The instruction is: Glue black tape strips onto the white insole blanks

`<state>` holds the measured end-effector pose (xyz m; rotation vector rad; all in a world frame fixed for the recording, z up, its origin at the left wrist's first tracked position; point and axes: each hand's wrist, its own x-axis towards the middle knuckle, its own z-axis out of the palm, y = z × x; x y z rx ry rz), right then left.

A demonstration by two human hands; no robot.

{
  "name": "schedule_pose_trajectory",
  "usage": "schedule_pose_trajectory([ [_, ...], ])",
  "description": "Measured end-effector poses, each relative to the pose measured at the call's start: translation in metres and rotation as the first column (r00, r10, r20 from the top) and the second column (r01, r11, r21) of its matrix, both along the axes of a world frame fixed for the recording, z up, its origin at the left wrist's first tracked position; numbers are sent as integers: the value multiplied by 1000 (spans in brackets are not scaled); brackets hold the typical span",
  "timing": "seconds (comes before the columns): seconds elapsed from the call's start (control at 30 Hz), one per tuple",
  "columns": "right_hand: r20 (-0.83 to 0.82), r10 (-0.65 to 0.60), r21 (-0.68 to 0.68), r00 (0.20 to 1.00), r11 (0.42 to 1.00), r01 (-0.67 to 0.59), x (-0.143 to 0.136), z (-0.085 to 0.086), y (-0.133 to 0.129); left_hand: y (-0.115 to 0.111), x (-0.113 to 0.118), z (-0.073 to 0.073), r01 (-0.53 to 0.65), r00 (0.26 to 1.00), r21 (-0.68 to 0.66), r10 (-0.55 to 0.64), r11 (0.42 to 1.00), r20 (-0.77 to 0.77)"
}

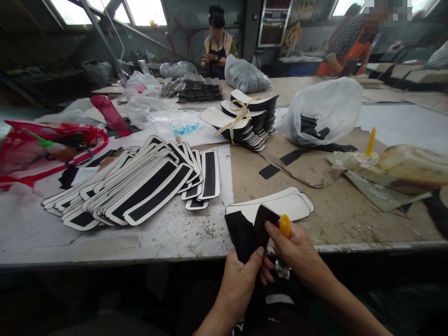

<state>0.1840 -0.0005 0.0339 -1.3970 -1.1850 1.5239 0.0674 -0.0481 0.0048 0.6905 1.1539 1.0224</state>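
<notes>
Just past the table's near edge, my left hand [240,280] is closed on black strips [241,231], its thumb pressed against them. My right hand [297,245] pinches the upper part of a black piece [263,223] between thumb and finger. A tool with a yellow handle [285,226] is tucked in that same hand, its whitish, crusted lower end showing below the fingers; its exact kind is unclear. Right behind the black pieces, white curved panels [290,203] lie overlapping on the table. Whether the black pieces are joined lower down is hidden.
White panels with black strips [140,186] spread in a fanned pile at left. Behind stand tied stacks of panels [245,121] and a plastic bag of black pieces [318,112]. A yellowish container [409,168] lies at right, a red bag [52,144] at left. Two people work beyond.
</notes>
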Motion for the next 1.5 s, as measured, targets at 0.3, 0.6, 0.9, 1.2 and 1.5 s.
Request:
schedule_pose_trajectory([
  [0.3, -194, -152, -62, 969, 988, 143, 65, 27, 27, -23, -24, -8, 120, 991, -186, -128, 975, -34],
  [0.6, 658, 524, 0, 540, 717, -697, 22, 24, 81, 42, -62, -9, -287, 931, -97, 254, 953, -263],
  [0.9, 757, 609, -208, 236, 567, -797, -25, 6, 116, 66, -66, -11, -175, 939, -116, 131, 978, -318],
  [1.2, 778, 599, -243, 190, 565, -789, -30, -4, 122, 70, -66, -12, -177, 930, -158, 112, 971, -351],
  [1.5, 806, 571, -239, 155, 554, -798, -33, -11, 122, 76, -65, -17, -193, 889, -123, 120, 973, -443],
])
